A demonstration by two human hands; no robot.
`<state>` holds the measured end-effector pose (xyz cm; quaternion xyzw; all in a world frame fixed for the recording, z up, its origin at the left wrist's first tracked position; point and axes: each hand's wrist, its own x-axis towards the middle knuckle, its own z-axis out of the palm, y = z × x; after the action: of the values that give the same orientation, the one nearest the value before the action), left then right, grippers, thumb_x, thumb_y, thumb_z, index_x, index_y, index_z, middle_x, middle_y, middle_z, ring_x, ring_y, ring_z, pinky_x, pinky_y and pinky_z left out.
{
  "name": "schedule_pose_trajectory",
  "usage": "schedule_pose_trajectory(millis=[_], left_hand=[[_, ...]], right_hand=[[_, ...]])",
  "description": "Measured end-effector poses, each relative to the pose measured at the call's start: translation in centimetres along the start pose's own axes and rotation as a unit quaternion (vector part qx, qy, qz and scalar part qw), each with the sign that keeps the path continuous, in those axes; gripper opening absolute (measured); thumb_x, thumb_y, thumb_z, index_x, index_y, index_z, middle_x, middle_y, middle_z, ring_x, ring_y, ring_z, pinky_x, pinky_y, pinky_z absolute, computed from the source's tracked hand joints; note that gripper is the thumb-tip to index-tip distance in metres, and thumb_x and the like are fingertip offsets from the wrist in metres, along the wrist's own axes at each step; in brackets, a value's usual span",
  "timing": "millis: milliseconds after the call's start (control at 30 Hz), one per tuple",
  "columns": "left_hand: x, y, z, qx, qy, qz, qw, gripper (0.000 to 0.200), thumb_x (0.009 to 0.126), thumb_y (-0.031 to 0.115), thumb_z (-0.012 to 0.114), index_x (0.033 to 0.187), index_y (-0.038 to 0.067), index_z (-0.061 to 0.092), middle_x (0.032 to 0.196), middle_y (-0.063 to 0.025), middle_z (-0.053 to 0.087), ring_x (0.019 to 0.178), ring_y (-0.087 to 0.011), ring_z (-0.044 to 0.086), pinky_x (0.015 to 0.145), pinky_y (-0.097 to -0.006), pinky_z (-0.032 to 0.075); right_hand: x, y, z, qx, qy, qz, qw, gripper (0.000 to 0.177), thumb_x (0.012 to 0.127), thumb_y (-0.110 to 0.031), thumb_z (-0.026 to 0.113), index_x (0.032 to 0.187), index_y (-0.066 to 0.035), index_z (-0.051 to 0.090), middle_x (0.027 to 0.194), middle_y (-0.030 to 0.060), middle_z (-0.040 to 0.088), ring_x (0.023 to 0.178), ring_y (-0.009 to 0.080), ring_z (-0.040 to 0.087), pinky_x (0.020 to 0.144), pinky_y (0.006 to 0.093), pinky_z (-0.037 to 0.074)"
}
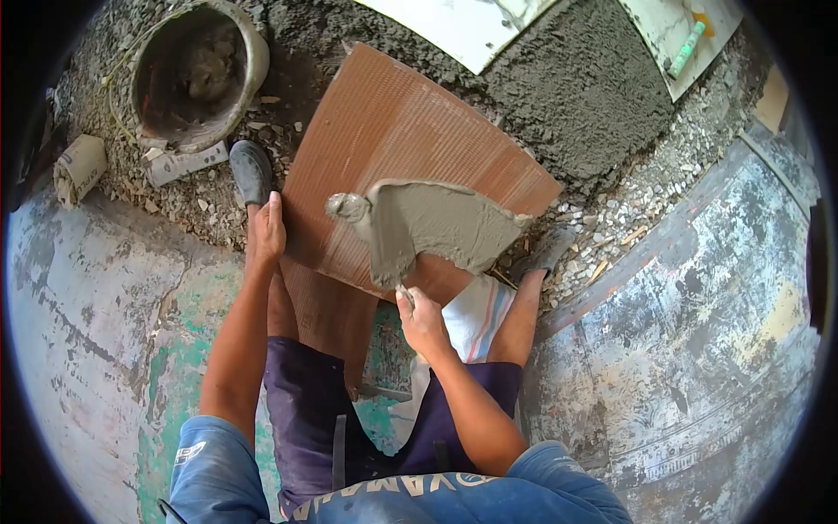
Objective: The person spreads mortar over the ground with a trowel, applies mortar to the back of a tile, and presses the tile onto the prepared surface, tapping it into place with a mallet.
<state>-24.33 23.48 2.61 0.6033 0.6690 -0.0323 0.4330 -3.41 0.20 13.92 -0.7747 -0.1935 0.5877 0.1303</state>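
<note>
A large reddish-brown tile [349,122] lies tilted before my legs, its ribbed back facing up. My left hand [272,229] grips its left edge, the thumb along the rim and the other fingers partly hidden. Grey wet mortar [476,223] is spread over the lower right part of the tile, with a lump at its left end. Near the tile's lower edge, my right hand [422,321] is closed around the handle of a trowel [389,236]; its blade is coated in mortar and rests against the spread layer.
A mortar-crusted bucket [253,65] stands at upper left, near a rolled paper bag [80,170]. Marbled white tiles [463,26] border the rough mortar bed [585,96]. A green tube-like object [688,50] lies at upper right. Another brown tile [319,314] is below.
</note>
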Motion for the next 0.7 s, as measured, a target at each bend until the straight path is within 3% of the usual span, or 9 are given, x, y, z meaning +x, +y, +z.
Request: schedule_pose_trajectory(millis=[33, 67, 167, 233, 367, 500, 600, 667, 700], left_hand=[[0.0, 0.3, -0.7, -0.004, -0.054, -0.036, 0.998, 0.062, 0.102, 0.048, 0.034, 0.107, -0.008, 0.061, 0.086, -0.0072, 0.059, 0.088, -0.0169, 0.054, 0.09, -0.0295, 0.039], [0.1, 0.3, -1.0, -0.004, -0.048, -0.039, 0.998, 0.062, 0.102, 0.048, 0.034, 0.107, -0.008, 0.061, 0.086, -0.0072, 0.059, 0.088, -0.0169, 0.054, 0.09, -0.0295, 0.039], [0.0, 1.5, -1.6, -0.095, -0.13, -0.06, 0.985, 0.059, 0.102, 0.047, 0.037, 0.11, -0.006, 0.062, 0.099, -0.0056, 0.062, 0.094, -0.0134, 0.054, 0.088, -0.0289, 0.04], [-0.3, 2.9, -1.8, -0.124, -0.124, -0.049, 0.983, 0.054, 0.102, 0.043, 0.04, 0.106, -0.006, 0.063, 0.095, -0.0018, 0.06, 0.09, -0.0102, 0.051, 0.083, -0.0266, 0.041], [-0.1, 0.4, -0.3, -0.207, -0.1, -0.029, 0.973, 0.047, 0.102, 0.037, 0.045, 0.098, -0.006, 0.063, 0.086, 0.0017, 0.059, 0.083, -0.0074, 0.05, 0.077, -0.0251, 0.042], [0.3, -1.7, 0.5, -0.184, -0.074, -0.015, 0.98, 0.045, 0.101, 0.036, 0.047, 0.085, -0.004, 0.059, 0.069, -0.0018, 0.053, 0.073, -0.0081, 0.047, 0.068, -0.0303, 0.041], [-0.4, 0.3, -1.0, -0.104, -0.063, -0.02, 0.992, 0.044, 0.1, 0.035, 0.047, 0.08, -0.004, 0.055, 0.062, -0.0085, 0.048, 0.065, -0.0143, 0.046, 0.064, -0.0351, 0.04], [-1.2, 1.2, -2.2, -0.033, -0.055, -0.032, 0.997, 0.044, 0.099, 0.035, 0.048, 0.081, -0.004, 0.057, 0.067, -0.0155, 0.052, 0.066, -0.0218, 0.049, 0.067, -0.0356, 0.042], [-1.9, 0.9, -2.1, -0.021, 0.052, 0.007, 0.998, 0.043, 0.098, 0.036, 0.048, 0.083, -0.003, 0.058, 0.07, -0.0163, 0.054, 0.066, -0.0245, 0.049, 0.068, -0.0359, 0.043]], right_hand=[[-0.5, -0.2, -0.4, -0.038, 0.022, -0.014, 0.999, 0.034, 0.097, -0.035, 0.05, 0.098, -0.003, 0.059, 0.079, 0.0189, 0.064, 0.073, 0.0362, 0.063, 0.062, 0.0448, 0.05], [-1.4, -0.9, -1.5, -0.075, 0.042, -0.027, 0.996, 0.032, 0.096, -0.035, 0.051, 0.099, -0.004, 0.06, 0.082, 0.0192, 0.065, 0.077, 0.038, 0.063, 0.064, 0.0458, 0.05], [-2.4, 0.7, -3.7, -0.311, 0.101, -0.09, 0.941, 0.031, 0.092, -0.039, 0.056, 0.099, -0.009, 0.061, 0.083, 0.0104, 0.064, 0.07, 0.0291, 0.065, 0.061, 0.041, 0.053], [-0.8, 0.7, -6.2, -0.447, 0.052, -0.117, 0.885, 0.029, 0.092, -0.039, 0.056, 0.097, -0.011, 0.06, 0.081, 0.0062, 0.061, 0.07, 0.0231, 0.064, 0.061, 0.0375, 0.053], [7.7, -3.6, -10.7, -0.544, 0.079, -0.239, 0.801, 0.019, 0.092, -0.032, 0.055, 0.093, -0.014, 0.057, 0.079, 0.0037, 0.058, 0.066, 0.0224, 0.062, 0.057, 0.036, 0.049], [10.8, -8.0, -12.0, -0.512, 0.093, -0.179, 0.835, 0.021, 0.093, -0.032, 0.053, 0.093, -0.011, 0.055, 0.079, 0.0097, 0.062, 0.069, 0.0307, 0.067, 0.06, 0.0423, 0.054], [7.9, -8.0, -11.2, -0.416, -0.044, -0.088, 0.904, 0.03, 0.096, -0.035, 0.049, 0.097, -0.005, 0.054, 0.086, 0.02, 0.065, 0.076, 0.0419, 0.065, 0.066, 0.0494, 0.053], [5.3, -8.5, -11.6, -0.419, -0.078, -0.075, 0.902, 0.03, 0.096, -0.036, 0.049, 0.099, -0.006, 0.055, 0.088, 0.02, 0.066, 0.078, 0.0419, 0.065, 0.069, 0.0503, 0.053], [5.5, -9.0, -11.8, -0.423, -0.077, -0.079, 0.899, 0.03, 0.096, -0.036, 0.049, 0.099, -0.006, 0.055, 0.088, 0.02, 0.066, 0.078, 0.0419, 0.065, 0.069, 0.0503, 0.053]])
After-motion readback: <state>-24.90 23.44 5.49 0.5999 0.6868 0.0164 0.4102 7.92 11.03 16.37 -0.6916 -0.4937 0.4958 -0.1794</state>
